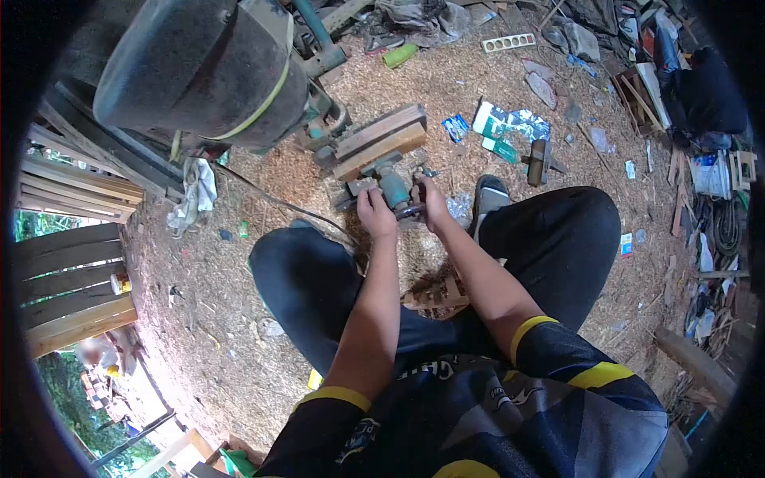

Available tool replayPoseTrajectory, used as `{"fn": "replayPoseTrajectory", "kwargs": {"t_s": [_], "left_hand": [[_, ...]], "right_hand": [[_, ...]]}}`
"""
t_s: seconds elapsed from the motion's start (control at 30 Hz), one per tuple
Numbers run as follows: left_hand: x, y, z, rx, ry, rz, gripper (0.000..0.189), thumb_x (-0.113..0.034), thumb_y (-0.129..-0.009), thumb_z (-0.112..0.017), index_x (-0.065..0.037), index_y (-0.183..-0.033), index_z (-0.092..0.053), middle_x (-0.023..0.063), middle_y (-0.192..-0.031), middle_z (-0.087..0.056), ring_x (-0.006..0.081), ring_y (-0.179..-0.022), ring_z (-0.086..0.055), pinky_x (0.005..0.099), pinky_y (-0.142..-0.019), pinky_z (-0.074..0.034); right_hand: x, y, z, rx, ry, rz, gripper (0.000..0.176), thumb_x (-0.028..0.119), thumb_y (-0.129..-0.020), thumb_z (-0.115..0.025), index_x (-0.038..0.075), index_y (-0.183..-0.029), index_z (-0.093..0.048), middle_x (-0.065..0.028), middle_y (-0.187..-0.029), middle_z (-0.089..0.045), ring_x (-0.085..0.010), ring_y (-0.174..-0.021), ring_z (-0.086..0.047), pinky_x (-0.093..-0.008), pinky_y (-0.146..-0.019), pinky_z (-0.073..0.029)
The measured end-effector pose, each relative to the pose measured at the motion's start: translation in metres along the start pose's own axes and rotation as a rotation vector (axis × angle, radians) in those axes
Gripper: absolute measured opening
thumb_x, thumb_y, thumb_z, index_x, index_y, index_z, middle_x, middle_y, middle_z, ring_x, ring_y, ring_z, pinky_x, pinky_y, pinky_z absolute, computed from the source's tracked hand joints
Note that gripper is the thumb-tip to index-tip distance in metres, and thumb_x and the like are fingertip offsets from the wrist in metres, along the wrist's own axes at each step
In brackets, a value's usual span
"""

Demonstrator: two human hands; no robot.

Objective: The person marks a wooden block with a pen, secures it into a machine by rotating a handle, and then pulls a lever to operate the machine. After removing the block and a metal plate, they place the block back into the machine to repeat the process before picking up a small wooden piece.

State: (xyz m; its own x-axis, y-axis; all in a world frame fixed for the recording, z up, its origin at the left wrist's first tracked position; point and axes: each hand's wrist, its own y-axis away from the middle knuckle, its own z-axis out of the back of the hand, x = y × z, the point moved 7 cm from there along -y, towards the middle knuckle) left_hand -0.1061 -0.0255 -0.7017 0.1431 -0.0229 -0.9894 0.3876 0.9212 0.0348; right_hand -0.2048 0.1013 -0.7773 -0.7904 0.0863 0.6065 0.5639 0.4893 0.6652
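Low in front of me, a teal machine (393, 188) with a rounded body and dark metal parts stands among the wood shavings; its exact kind I cannot make out. My left hand (374, 213) is closed at its near left side, fingers curled. On the near right side, my right hand (431, 205) is closed too. A dark, narrow bar (410, 211) spans the gap between both hands, close against the teal body, and each hand grips an end. My fingers partly hide it. Just beyond lie two wood blocks (381, 143) side by side.
A large dark drum-like container (199, 72) looms at upper left. A cable (279, 195) runs across the shavings. A wooden mallet-shaped piece (539, 163) and torn green-white packaging (510, 127) lie right of centre. A dark-clothed person (709, 92) is at far right.
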Motion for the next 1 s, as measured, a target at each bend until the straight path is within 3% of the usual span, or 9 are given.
{"fn": "replayPoseTrajectory", "kwargs": {"t_s": [0.17,0.3,0.47,0.5,0.57,0.67,0.77,0.87,1.0], "left_hand": [[-0.004,-0.001,0.001,-0.036,0.014,-0.092,0.021,-0.014,-0.102,-0.054,0.000,-0.089,-0.063,0.0088,-0.092,-0.066,0.0230,-0.091,-0.061,0.0345,-0.091,-0.048],[0.003,0.000,0.001,-0.076,0.029,-0.092,0.021,-0.013,-0.101,-0.054,0.000,-0.090,-0.065,0.0098,-0.095,-0.068,0.0225,-0.092,-0.064,0.0352,-0.089,-0.050],[0.017,-0.003,0.003,-0.177,0.019,-0.011,0.016,-0.012,-0.097,-0.059,0.002,-0.097,-0.068,0.0118,-0.095,-0.072,0.0262,-0.089,-0.065,0.0395,-0.088,-0.052],[0.010,-0.001,0.003,-0.215,0.005,-0.047,0.017,-0.013,-0.099,-0.059,0.002,-0.099,-0.068,0.0143,-0.096,-0.073,0.0276,-0.089,-0.066,0.0407,-0.087,-0.052],[-0.009,0.001,0.002,-0.275,-0.368,0.075,0.018,-0.014,-0.099,-0.061,0.003,-0.102,-0.067,0.0155,-0.096,-0.071,0.0298,-0.087,-0.066,0.0417,-0.087,-0.052],[-0.040,0.000,-0.025,-0.353,-0.102,0.066,0.018,-0.014,-0.099,-0.065,0.002,-0.106,-0.067,0.0163,-0.099,-0.069,0.0331,-0.091,-0.065,0.0428,-0.090,-0.052],[-0.135,0.018,-0.073,-0.117,0.041,-0.434,0.016,-0.012,-0.099,-0.067,0.001,-0.108,-0.066,0.0163,-0.105,-0.067,0.0341,-0.098,-0.064,0.0438,-0.094,-0.050],[-0.205,0.054,-0.104,0.233,-0.004,-0.612,0.013,-0.010,-0.099,-0.067,0.000,-0.106,-0.066,0.0167,-0.110,-0.066,0.0349,-0.105,-0.063,0.0445,-0.097,-0.049],[-0.200,0.083,-0.122,0.454,-0.120,-0.696,0.012,-0.012,-0.100,-0.067,-0.001,-0.104,-0.068,0.0169,-0.106,-0.066,0.0374,-0.106,-0.063,0.0453,-0.097,-0.048]], "right_hand": [[-0.004,-0.026,0.021,-0.116,0.226,0.136,0.035,0.037,-0.098,-0.059,0.008,-0.079,-0.068,-0.0024,-0.068,-0.058,-0.0162,-0.061,-0.051,-0.0347,-0.059,-0.040],[0.010,-0.027,0.038,-0.238,0.592,0.246,0.038,0.035,-0.095,-0.061,-0.001,-0.097,-0.074,-0.0100,-0.082,-0.070,-0.0210,-0.073,-0.065,-0.0363,-0.067,-0.051],[0.030,-0.014,0.069,-0.361,0.640,0.301,0.047,0.038,-0.096,-0.062,-0.006,-0.112,-0.071,-0.0284,-0.101,-0.076,-0.0429,-0.097,-0.076,-0.0492,-0.086,-0.056],[0.049,-0.001,0.069,-0.398,0.523,0.417,0.024,0.024,-0.101,-0.064,0.000,-0.097,-0.066,-0.0082,-0.076,-0.067,-0.0162,-0.064,-0.064,-0.0353,-0.058,-0.049],[0.122,0.081,0.040,-0.348,0.406,0.494,0.024,0.023,-0.102,-0.064,0.000,-0.097,-0.065,-0.0077,-0.077,-0.067,-0.0161,-0.063,-0.063,-0.0353,-0.057,-0.049],[0.218,0.148,0.025,-0.217,0.261,0.670,0.021,0.021,-0.101,-0.064,0.000,-0.098,-0.063,-0.0063,-0.080,-0.065,-0.0168,-0.068,-0.064,-0.0328,-0.064,-0.052],[0.300,0.263,0.010,-0.191,0.039,0.804,0.019,0.019,-0.101,-0.062,0.000,-0.103,-0.064,-0.0073,-0.086,-0.066,-0.0171,-0.073,-0.066,-0.0326,-0.068,-0.054],[0.349,0.328,0.039,-0.216,0.228,0.877,0.022,0.023,-0.101,-0.062,0.001,-0.107,-0.066,-0.0061,-0.088,-0.066,-0.0173,-0.078,-0.066,-0.0340,-0.077,-0.056],[0.398,0.344,0.122,-0.155,0.277,0.819,0.027,0.031,-0.103,-0.064,0.005,-0.105,-0.067,-0.0029,-0.085,-0.065,-0.0164,-0.079,-0.066,-0.0360,-0.080,-0.057]]}}
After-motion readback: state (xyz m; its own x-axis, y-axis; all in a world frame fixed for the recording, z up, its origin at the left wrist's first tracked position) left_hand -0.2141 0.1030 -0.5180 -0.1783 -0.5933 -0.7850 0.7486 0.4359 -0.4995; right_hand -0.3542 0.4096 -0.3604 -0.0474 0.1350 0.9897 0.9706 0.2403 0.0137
